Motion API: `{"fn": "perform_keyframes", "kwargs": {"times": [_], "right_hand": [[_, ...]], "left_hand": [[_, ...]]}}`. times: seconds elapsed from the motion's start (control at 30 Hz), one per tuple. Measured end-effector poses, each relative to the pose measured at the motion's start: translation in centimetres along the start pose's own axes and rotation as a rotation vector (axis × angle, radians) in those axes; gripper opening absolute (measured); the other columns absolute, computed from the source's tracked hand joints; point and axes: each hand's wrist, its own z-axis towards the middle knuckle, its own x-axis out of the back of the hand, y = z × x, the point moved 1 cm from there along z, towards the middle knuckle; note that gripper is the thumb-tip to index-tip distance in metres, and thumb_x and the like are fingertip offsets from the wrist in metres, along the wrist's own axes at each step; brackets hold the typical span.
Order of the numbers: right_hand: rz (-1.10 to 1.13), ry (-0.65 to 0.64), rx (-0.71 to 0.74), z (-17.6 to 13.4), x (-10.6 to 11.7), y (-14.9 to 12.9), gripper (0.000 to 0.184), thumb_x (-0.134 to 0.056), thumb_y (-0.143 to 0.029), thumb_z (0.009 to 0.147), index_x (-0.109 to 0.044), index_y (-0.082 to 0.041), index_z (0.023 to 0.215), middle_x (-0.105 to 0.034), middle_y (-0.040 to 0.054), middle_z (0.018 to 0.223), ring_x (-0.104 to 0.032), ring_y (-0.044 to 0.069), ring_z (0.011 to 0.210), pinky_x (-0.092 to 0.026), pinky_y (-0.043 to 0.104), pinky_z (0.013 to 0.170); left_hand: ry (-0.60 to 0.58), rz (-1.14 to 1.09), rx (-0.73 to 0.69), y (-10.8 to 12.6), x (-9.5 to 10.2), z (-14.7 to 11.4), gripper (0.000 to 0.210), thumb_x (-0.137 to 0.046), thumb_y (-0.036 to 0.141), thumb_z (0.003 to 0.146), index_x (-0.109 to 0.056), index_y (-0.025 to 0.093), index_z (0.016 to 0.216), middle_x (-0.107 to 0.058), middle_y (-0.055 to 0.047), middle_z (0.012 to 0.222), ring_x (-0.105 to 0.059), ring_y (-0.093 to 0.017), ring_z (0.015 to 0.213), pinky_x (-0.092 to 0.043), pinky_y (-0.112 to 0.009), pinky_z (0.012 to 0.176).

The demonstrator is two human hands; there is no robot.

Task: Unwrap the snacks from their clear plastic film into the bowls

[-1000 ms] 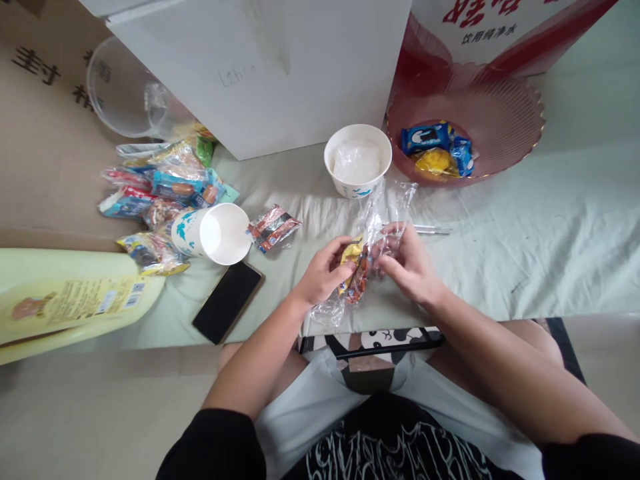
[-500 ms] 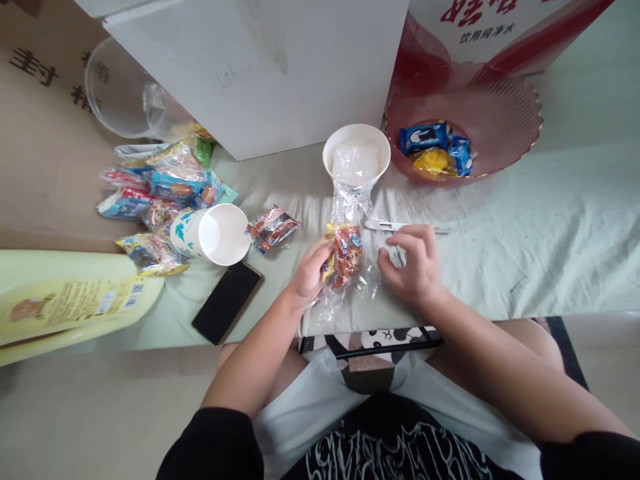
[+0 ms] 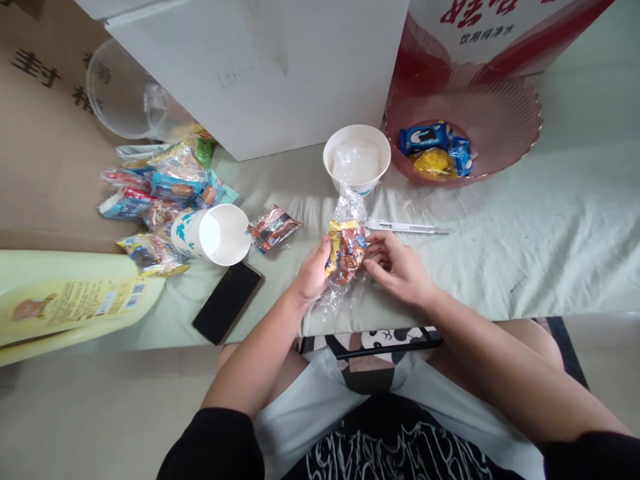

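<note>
Snack packets [image 3: 347, 252], yellow and orange-brown, lie inside a crinkled clear plastic bag [image 3: 351, 205] in front of me. My left hand [image 3: 314, 270] grips them from the left, thumb on top. From the right, my right hand [image 3: 395, 268] has its bent fingers and thumb closed at the packets' edge. The bag's upper end reaches toward a white paper cup [image 3: 356, 155], which has clear plastic inside. A white utility knife [image 3: 407, 227] rests just beyond my right hand.
Left are a tipped paper cup [image 3: 225, 235], a brown snack packet [image 3: 275, 228], a phone [image 3: 228, 303] and a pile of wrapped snacks [image 3: 173, 187]. A pink bowl [image 3: 505, 127] with several blue and yellow packets stands right. A white box [image 3: 300, 80] stands behind.
My right hand has moved left from open space to the packets, and its fingers have closed at their edge. The packets and bag have shifted and turned slightly in my left hand.
</note>
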Motion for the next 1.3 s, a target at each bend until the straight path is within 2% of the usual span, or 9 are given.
{"fn": "perform_keyframes", "kwargs": {"times": [0.2, 0.33, 0.43, 0.67, 0.87, 1.03, 1.13, 1.23, 1.3], "right_hand": [[0.194, -0.017, -0.059, 0.3, -0.3, 0.1, 0.049, -0.076, -0.045, 0.082, -0.044, -0.023, 0.112, -0.063, 0.0000, 0.085, -0.062, 0.014, 0.071, -0.054, 0.030, 0.065], [0.165, -0.044, -0.059, 0.4, -0.2, 0.2, 0.056, -0.081, -0.046, 0.080, -0.047, -0.023, 0.118, -0.064, 0.0033, 0.094, -0.063, 0.015, 0.074, -0.053, 0.030, 0.060], [0.127, -0.049, -0.024, 0.3, -0.1, 0.4, 0.058, -0.081, -0.046, 0.081, -0.048, -0.024, 0.123, -0.066, 0.0061, 0.102, -0.067, 0.018, 0.082, -0.056, 0.032, 0.065], [0.213, -0.095, 0.015, 0.3, -0.3, 0.6, 0.060, -0.082, -0.052, 0.079, -0.045, -0.026, 0.118, -0.068, 0.0060, 0.103, -0.069, 0.021, 0.088, -0.058, 0.035, 0.070], [0.228, 0.012, -0.002, 0.3, 0.0, 0.6, 0.062, -0.079, -0.057, 0.079, -0.051, -0.023, 0.123, -0.067, 0.0083, 0.112, -0.067, 0.023, 0.099, -0.057, 0.040, 0.085], [0.263, 0.151, -0.057, 0.6, 0.2, 0.8, 0.055, -0.078, -0.056, 0.080, -0.051, -0.024, 0.116, -0.066, 0.0064, 0.107, -0.065, 0.021, 0.094, -0.056, 0.039, 0.083], [0.224, 0.183, -0.047, 0.7, 0.2, 1.0, 0.053, -0.076, -0.058, 0.082, -0.051, -0.025, 0.114, -0.065, 0.0057, 0.105, -0.063, 0.021, 0.092, -0.055, 0.038, 0.082], [0.174, 0.212, -0.044, 0.6, 0.2, 1.3, 0.052, -0.075, -0.060, 0.082, -0.052, -0.025, 0.113, -0.065, 0.0056, 0.105, -0.062, 0.021, 0.092, -0.054, 0.039, 0.083], [0.178, 0.219, -0.061, 0.6, 0.3, 1.5, 0.053, -0.075, -0.062, 0.082, -0.052, -0.025, 0.113, -0.065, 0.0056, 0.105, -0.063, 0.021, 0.091, -0.055, 0.040, 0.084]], "left_hand": [[-0.080, 0.075, -0.057, -0.1, 0.2, 0.0, 0.060, -0.073, 0.074, 0.076, -0.078, 0.018, 0.097, -0.080, -0.007, 0.090, -0.077, -0.030, 0.098, -0.061, -0.040, 0.086], [-0.141, 0.146, -0.101, -0.2, 0.5, 0.3, 0.070, -0.070, 0.081, 0.073, -0.078, 0.016, 0.098, -0.080, -0.010, 0.095, -0.076, -0.029, 0.095, -0.060, -0.038, 0.082], [-0.167, 0.161, -0.081, -0.1, 0.6, 0.4, 0.073, -0.069, 0.083, 0.073, -0.078, 0.015, 0.098, -0.080, -0.010, 0.092, -0.076, -0.028, 0.091, -0.060, -0.037, 0.079], [-0.173, 0.136, -0.034, -0.3, 0.4, 0.2, 0.071, -0.069, 0.082, 0.073, -0.077, 0.016, 0.099, -0.078, -0.009, 0.089, -0.075, -0.031, 0.097, -0.060, -0.039, 0.082], [-0.092, 0.271, -0.283, 0.0, 1.4, 0.4, 0.060, -0.068, 0.070, 0.084, -0.069, 0.020, 0.118, -0.071, -0.009, 0.112, -0.067, -0.024, 0.111, -0.056, -0.032, 0.088], [-0.067, 0.538, -0.463, 0.8, 1.4, -0.1, 0.070, -0.086, 0.060, 0.067, -0.063, 0.021, 0.121, -0.063, -0.008, 0.114, -0.063, -0.022, 0.104, -0.053, -0.032, 0.090], [-0.076, 0.780, -0.510, 1.1, 0.7, -0.7, 0.054, -0.091, 0.046, 0.067, -0.067, 0.021, 0.108, -0.066, -0.006, 0.106, -0.062, -0.021, 0.095, -0.049, -0.032, 0.087], [-0.024, 0.912, -0.561, 1.3, 0.3, -0.9, 0.022, -0.081, 0.039, 0.079, -0.069, 0.022, 0.087, -0.065, -0.003, 0.086, -0.058, -0.019, 0.081, -0.044, -0.031, 0.077], [-0.026, 0.935, -0.587, 1.6, 0.4, -1.0, 0.018, -0.072, 0.038, 0.088, -0.069, 0.022, 0.081, -0.064, -0.002, 0.080, -0.055, -0.018, 0.075, -0.041, -0.030, 0.073]]}}
